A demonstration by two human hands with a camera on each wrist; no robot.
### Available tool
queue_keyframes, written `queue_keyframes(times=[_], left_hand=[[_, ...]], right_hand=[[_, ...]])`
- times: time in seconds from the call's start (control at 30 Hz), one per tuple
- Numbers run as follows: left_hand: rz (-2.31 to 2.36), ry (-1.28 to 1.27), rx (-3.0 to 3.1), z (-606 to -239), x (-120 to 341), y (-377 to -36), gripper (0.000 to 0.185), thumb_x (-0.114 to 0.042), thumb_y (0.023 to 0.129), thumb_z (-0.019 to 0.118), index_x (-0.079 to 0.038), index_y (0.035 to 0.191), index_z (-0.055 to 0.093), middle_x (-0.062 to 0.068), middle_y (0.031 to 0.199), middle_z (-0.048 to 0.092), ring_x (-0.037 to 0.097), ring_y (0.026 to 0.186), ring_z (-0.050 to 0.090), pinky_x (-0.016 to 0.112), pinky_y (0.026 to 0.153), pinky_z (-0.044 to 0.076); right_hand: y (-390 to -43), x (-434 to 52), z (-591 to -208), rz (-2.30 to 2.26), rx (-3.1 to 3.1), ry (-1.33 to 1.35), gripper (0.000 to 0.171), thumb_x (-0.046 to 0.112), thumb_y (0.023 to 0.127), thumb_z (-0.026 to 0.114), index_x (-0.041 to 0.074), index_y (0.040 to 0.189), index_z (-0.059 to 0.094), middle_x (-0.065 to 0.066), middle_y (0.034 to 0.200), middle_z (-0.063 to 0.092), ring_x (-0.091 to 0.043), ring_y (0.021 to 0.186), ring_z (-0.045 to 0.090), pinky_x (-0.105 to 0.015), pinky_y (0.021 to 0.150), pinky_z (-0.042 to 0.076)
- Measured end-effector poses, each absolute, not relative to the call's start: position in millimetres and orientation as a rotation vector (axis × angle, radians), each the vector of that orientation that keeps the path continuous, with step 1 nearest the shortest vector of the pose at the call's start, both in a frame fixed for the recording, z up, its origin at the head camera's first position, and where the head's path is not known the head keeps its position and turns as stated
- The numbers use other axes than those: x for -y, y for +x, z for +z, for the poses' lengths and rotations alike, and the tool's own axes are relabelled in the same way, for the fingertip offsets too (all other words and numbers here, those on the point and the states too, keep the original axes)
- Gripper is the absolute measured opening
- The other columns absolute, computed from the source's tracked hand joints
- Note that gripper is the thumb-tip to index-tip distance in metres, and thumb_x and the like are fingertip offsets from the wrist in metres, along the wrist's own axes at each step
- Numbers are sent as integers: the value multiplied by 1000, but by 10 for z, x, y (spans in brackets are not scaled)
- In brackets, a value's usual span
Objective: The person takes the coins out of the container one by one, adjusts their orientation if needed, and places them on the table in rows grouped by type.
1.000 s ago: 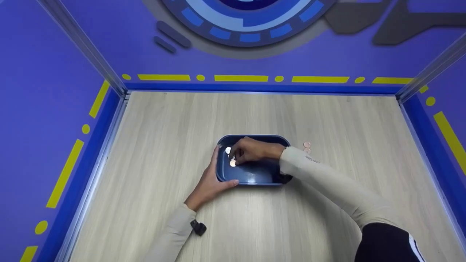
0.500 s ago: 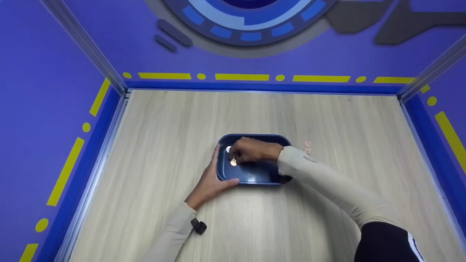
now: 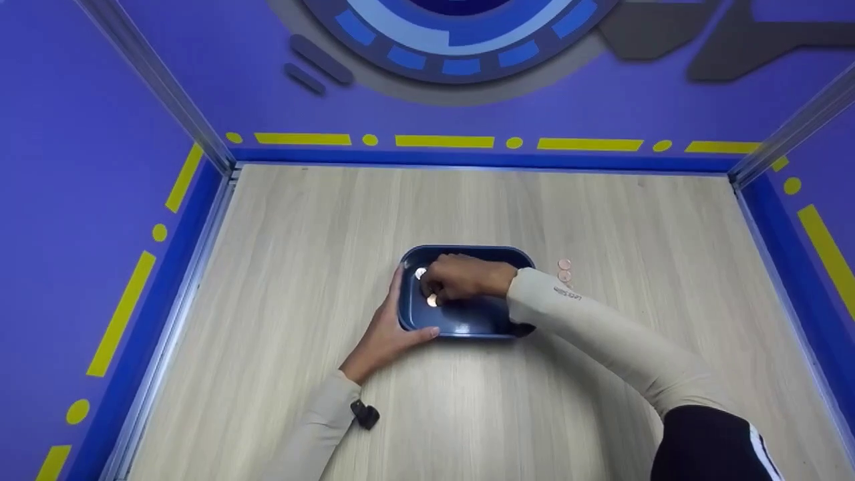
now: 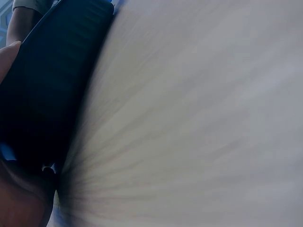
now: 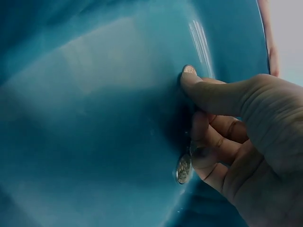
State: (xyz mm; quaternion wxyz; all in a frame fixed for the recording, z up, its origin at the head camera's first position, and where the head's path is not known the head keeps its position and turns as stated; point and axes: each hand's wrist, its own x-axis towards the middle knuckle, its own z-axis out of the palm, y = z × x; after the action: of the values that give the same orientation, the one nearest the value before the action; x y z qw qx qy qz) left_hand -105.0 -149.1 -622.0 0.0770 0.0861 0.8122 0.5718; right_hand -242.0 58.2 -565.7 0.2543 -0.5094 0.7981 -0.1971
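Note:
A dark blue rectangular tray (image 3: 467, 332) with raised walls lies mid-table. My left hand (image 3: 391, 334) grips its left end, thumb over the near rim and fingers along the outer left side. Inside the tray, my right hand (image 3: 461, 275) reaches down with curled fingers. Its thumb and forefinger pinch a copper coin (image 3: 432, 300) by the edge; this coin (image 5: 189, 69) shows at the thumb tip in the right wrist view. A silvery coin (image 3: 420, 273) rests on the tray floor beside the other fingers, and in the right wrist view this coin (image 5: 183, 169) is near the curled fingertips.
Copper coins (image 3: 565, 270) lie in a short row on the wooden table (image 3: 320, 234), right of the tray, partly behind the right sleeve (image 3: 588, 327). Blue panels (image 3: 427, 107) with yellow markings wall in the back and sides.
The copper coin at my right thumb has shifted slightly to the right, and the right hand has turned a little with it. The left hand and the tray have stayed in place.

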Motion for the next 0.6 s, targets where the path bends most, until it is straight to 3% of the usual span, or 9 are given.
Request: queue_keyframes(times=[0.23, 0.6], left_hand=[[1737, 255, -2418, -6207, 1485, -1044, 137, -45, 85, 96, -24, 179, 0, 12, 181, 23, 30, 163, 29, 55, 130, 26], [1731, 235, -2427, -6194, 1482, -1035, 137, -41, 83, 98, -30, 179, 1, 12, 182, 22, 29, 163, 30, 55, 130, 27]], right_hand=[[-2362, -636, -5591, -485, -2220, -1369, 10, 12, 96, 85, 9, 100, 77, 3, 83, 68, -9, 72, 59, -30, 67, 50], [-2319, -847, -5467, -632, -2230, -1319, 6, 4, 100, 76, 9, 100, 73, 4, 84, 69, -8, 70, 60, -28, 65, 50]])
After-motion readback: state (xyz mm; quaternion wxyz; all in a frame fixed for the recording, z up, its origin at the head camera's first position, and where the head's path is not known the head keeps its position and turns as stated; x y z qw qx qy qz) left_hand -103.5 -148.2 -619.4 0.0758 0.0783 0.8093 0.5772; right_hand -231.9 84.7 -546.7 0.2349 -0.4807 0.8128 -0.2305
